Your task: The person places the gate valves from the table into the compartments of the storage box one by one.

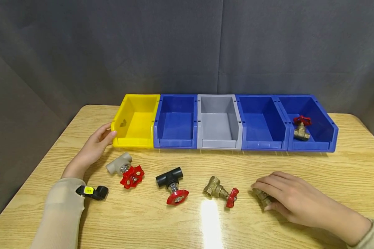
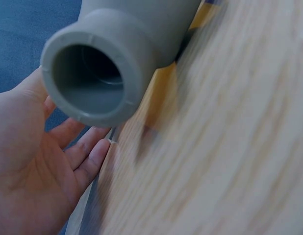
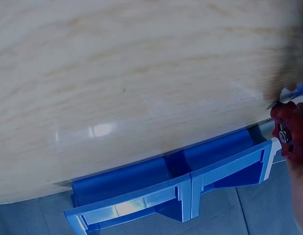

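My left hand [image 1: 95, 147] is at the front left corner of the yellow bin [image 1: 133, 143], thumb against its edge. In the left wrist view its fingers look relaxed, partly hidden by a grey valve body [image 2: 137, 44]. My right hand [image 1: 288, 199] grips a brass valve [image 1: 262, 197] on the table, covering much of it. A red handwheel [image 3: 290, 129] shows by that hand in the right wrist view. Left of it lie a brass valve with a red wheel [image 1: 216, 188], a black valve [image 1: 169, 178] and the grey valve with a red wheel [image 1: 119, 163].
Right of the yellow bin stand a blue bin [image 1: 176, 143], a grey bin [image 1: 219, 144] and two more blue bins, all in one row. The rightmost blue bin [image 1: 311, 146] holds a brass valve with a red wheel [image 1: 301, 128]. Behind the table hangs a dark curtain [image 1: 180, 45].
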`<state>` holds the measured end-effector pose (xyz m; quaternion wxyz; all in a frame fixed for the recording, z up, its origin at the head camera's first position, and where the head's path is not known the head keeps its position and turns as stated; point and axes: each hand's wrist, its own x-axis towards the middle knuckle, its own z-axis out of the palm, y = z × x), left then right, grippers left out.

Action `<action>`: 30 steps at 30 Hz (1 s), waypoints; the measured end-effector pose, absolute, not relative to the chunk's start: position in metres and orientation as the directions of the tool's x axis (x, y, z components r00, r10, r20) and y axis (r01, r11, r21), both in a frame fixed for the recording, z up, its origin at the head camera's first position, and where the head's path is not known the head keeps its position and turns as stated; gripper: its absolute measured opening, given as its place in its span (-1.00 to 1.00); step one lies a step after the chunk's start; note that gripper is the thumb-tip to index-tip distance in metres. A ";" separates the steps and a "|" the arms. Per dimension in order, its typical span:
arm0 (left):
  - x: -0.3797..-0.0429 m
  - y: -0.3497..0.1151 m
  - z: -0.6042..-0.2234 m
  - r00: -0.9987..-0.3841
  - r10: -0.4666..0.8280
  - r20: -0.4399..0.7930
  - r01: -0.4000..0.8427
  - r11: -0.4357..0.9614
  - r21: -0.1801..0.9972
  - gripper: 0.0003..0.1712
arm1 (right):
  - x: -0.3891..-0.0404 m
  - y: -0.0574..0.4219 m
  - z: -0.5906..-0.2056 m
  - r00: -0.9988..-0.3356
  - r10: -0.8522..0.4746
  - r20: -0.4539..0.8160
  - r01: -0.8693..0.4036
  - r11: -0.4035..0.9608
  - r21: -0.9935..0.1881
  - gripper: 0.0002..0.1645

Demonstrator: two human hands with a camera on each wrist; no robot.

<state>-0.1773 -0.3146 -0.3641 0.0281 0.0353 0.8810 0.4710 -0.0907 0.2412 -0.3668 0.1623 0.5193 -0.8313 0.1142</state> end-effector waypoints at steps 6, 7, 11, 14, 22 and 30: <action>-0.178 -0.315 -0.365 -0.996 0.091 -0.016 0.037 0.549 0.835 -0.25 | -0.093 0.240 -0.367 -0.376 -0.812 0.447 -0.903 0.429 0.020 -0.39; -0.178 -0.315 -0.365 -0.996 0.092 -0.016 0.037 0.550 0.835 -0.25 | -0.093 0.240 -0.366 -0.374 -0.811 0.450 -0.902 0.430 0.025 -0.39; -0.177 -0.315 -0.365 -0.996 0.093 -0.012 0.042 0.549 0.835 -0.25 | -0.094 0.239 -0.363 -0.379 -0.809 0.450 -0.897 0.440 0.036 -0.40; -0.178 -0.316 -0.365 -0.996 0.091 -0.016 0.036 0.546 0.837 -0.26 | -0.094 0.237 -0.360 -0.377 -0.805 0.459 -0.896 0.442 0.040 -0.40; -0.181 -0.317 -0.368 -0.995 0.100 -0.024 0.034 0.540 0.841 -0.30 | -0.098 0.234 -0.350 -0.367 -0.784 0.501 -0.892 0.450 0.050 -0.39; -0.179 -0.317 -0.367 -0.995 0.094 -0.025 0.030 0.546 0.837 -0.28 | -0.108 0.226 -0.340 -0.292 -0.735 0.612 -0.899 0.429 0.085 -0.41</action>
